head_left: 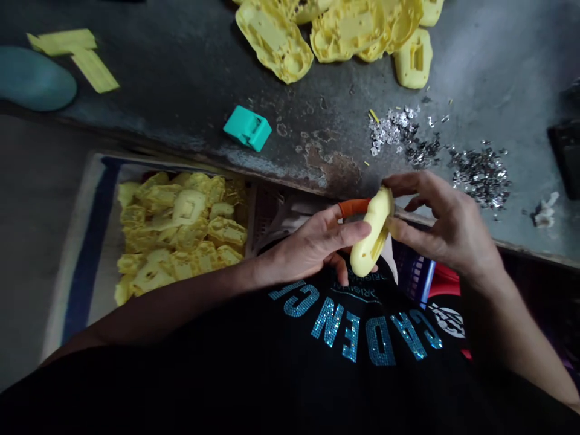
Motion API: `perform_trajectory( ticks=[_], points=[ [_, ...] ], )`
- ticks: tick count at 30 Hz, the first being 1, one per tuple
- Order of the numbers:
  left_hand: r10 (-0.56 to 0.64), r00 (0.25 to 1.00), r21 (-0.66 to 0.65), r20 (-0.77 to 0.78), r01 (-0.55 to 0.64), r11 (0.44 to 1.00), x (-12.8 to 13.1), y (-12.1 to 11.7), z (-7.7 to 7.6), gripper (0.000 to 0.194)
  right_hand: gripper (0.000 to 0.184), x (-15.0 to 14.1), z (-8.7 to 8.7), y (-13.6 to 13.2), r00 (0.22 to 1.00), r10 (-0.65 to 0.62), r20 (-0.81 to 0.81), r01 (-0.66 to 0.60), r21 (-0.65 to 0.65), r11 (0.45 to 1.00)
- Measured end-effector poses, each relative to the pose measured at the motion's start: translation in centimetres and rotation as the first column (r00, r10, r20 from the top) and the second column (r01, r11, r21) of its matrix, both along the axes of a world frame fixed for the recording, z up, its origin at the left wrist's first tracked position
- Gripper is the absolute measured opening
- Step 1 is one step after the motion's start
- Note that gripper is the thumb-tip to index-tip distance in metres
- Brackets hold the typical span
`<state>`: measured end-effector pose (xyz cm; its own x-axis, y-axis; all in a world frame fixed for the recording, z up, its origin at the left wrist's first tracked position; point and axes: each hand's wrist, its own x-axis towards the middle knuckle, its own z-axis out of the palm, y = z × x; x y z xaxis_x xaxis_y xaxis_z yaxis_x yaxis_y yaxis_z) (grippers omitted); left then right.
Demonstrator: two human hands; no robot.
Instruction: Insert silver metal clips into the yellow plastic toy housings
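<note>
A yellow moulded plastic shell [372, 232] is held tilted on edge in front of my chest, just off the bench's front edge. My left hand [317, 241] grips its left side, thumb pressed on the face, with an orange cover on one finger. At the shell's upper right, my right hand [439, 217] pinches the rim between fingertips and thumb. Whether a small part sits in the right fingertips is hidden. Beyond the right hand, small shiny metal pieces lie in two heaps, a left heap [403, 136] and a right heap [481, 175].
More yellow shells [348, 30] are piled at the bench's far side. A turquoise plastic block [248, 128] sits near the front edge of the worn bench [181, 78]. Below left, a crate holds many yellow shells [181, 235]. Yellow strips [93, 66] lie far left; a dark object [566, 157] is at right.
</note>
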<state>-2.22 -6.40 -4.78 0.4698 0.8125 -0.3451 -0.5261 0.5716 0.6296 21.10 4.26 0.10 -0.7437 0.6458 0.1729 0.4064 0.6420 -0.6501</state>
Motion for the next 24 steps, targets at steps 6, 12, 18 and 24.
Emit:
perform_trajectory(
  ticks=[6,12,18,24],
  points=[
    [0.059,0.989,0.139,-0.135,-0.04,0.989,-1.2,-1.7,0.6,0.084,0.043,-2.0,0.1,-1.7,0.996,0.056,-0.072,-0.029,0.334,0.942],
    [0.13,0.967,0.217,-0.217,-0.082,0.973,-2.8,-3.0,0.8,0.076,0.047,-4.0,0.6,-1.3,0.989,0.128,-0.075,-0.077,0.477,0.876],
    [0.315,0.913,0.245,-0.258,-0.254,0.936,-4.1,-3.6,0.1,0.073,0.044,-7.3,0.9,-0.6,0.978,0.209,-0.005,-0.175,0.53,0.83],
    [0.52,0.66,0.182,-0.542,-0.511,0.84,-8.9,-8.1,-5.4,0.097,0.037,-14.2,-1.0,6.1,0.953,0.188,0.236,-0.228,0.157,0.961]
  ],
)
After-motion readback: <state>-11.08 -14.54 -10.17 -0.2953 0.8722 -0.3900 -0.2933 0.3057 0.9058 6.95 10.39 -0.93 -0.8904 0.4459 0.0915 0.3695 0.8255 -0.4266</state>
